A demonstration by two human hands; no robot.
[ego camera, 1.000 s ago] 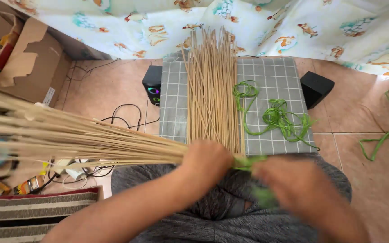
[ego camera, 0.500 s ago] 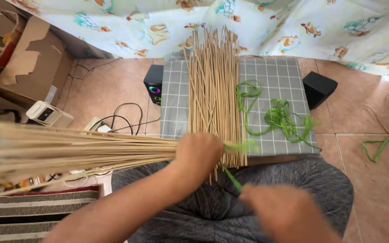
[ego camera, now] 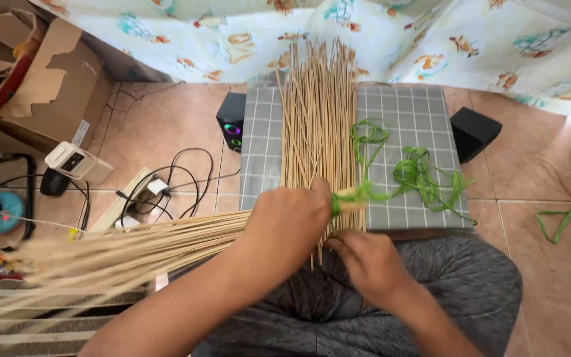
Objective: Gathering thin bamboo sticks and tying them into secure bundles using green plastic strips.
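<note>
A bundle of thin pale sticks [ego camera: 133, 254] lies across the person's lap, its bound end at the near edge of a grey checked mat [ego camera: 404, 119] and its loose end fanning out to the left, blurred and cut off by the frame edge. The left hand [ego camera: 289, 221] is closed tight around the bundle just short of its end. A green string [ego camera: 355, 195] wraps that end, just beside the thumb. The right hand [ego camera: 368, 261] sits below it over the grey trousers, fingers curled; whether it pinches the string cannot be told.

A second pile of loose sticks [ego camera: 318, 112] lies on the mat, running away from the person, with more green strands [ego camera: 424, 175] heaped to its right. The mat's right part is bare.

At upper left an open cardboard box [ego camera: 47, 86] holds torn card flaps and something red, hard to make out. Bare tiled floor [ego camera: 173, 125] lies between box and mat, crossed by black cables [ego camera: 180, 178]. A small black speaker [ego camera: 231, 122] sits at each side of the mat. Patterned cloth [ego camera: 431, 33] hangs along the top edge.
</note>
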